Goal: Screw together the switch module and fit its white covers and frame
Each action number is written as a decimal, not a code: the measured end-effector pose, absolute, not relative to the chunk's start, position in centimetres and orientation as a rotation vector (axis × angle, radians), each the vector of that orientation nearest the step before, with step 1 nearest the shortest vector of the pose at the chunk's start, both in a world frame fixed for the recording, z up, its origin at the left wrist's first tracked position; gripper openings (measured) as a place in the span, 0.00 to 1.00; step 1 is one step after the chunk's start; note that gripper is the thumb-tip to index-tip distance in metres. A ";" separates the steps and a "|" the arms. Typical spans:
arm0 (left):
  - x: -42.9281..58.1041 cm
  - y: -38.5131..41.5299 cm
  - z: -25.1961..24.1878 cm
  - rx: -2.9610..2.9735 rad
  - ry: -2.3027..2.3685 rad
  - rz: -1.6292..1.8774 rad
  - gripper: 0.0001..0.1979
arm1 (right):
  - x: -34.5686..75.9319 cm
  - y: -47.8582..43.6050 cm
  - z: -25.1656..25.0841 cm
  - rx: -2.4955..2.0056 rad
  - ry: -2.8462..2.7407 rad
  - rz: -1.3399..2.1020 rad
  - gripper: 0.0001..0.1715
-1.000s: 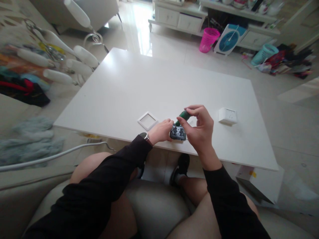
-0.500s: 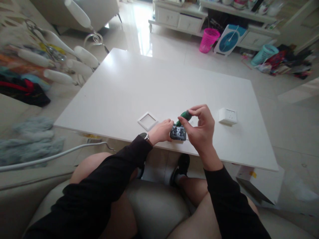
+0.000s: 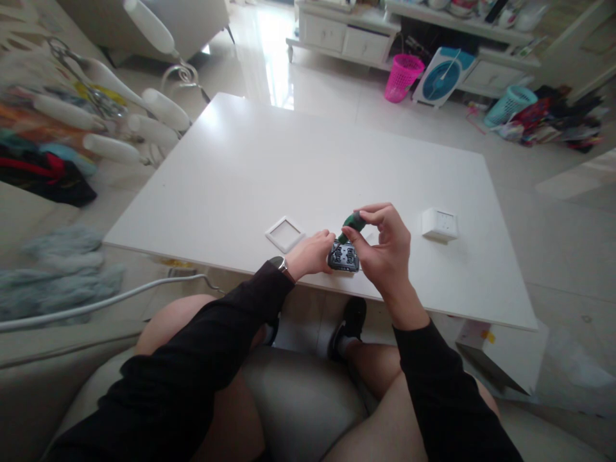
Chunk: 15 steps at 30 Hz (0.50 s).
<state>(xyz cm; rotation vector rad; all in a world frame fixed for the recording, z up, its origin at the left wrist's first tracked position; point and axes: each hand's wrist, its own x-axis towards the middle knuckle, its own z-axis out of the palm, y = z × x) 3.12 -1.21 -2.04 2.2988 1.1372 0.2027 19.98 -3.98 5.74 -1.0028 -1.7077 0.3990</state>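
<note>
A grey socket module [image 3: 344, 258] lies near the front edge of the white table [image 3: 312, 167]. My left hand [image 3: 312, 253] is closed on its left side and holds it down. My right hand [image 3: 385, 247] pinches the green handle of a screwdriver [image 3: 351, 224], whose tip points down into the top of the module. A white square frame [image 3: 285, 233] lies flat just left of my left hand. A white wall socket [image 3: 439, 224] sits on the table to the right of my right hand.
My bare knees and a grey cushion are under the table's front edge. A drying rack with white arms [image 3: 144, 122] stands at the left. On the floor behind are a pink basket [image 3: 403, 76], a blue fan [image 3: 443, 76] and a teal basket [image 3: 510, 102].
My right hand's fingers have shifted on the screwdriver handle, which has swung slightly left over the module. My left hand and the module have stayed put.
</note>
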 end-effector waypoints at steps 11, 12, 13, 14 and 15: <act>3.1 -1.3 -1.7 2.280 1.130 0.203 0.30 | 20.4 -4.0 5.5 -0.942 -1.733 0.592 0.15; 3.1 -1.3 -1.7 2.281 1.129 0.203 0.30 | 20.3 -4.0 5.4 -0.950 -1.727 0.572 0.15; 3.1 -1.3 -1.7 2.285 1.129 0.202 0.31 | 20.3 -3.9 5.4 -0.960 -1.722 0.543 0.14; 3.1 -1.3 -1.7 2.290 1.129 0.201 0.32 | 20.3 -3.8 5.3 -0.967 -1.717 0.510 0.14; 3.1 -1.3 -1.8 2.296 1.129 0.195 0.34 | 20.3 -3.7 5.3 -0.975 -1.711 0.473 0.14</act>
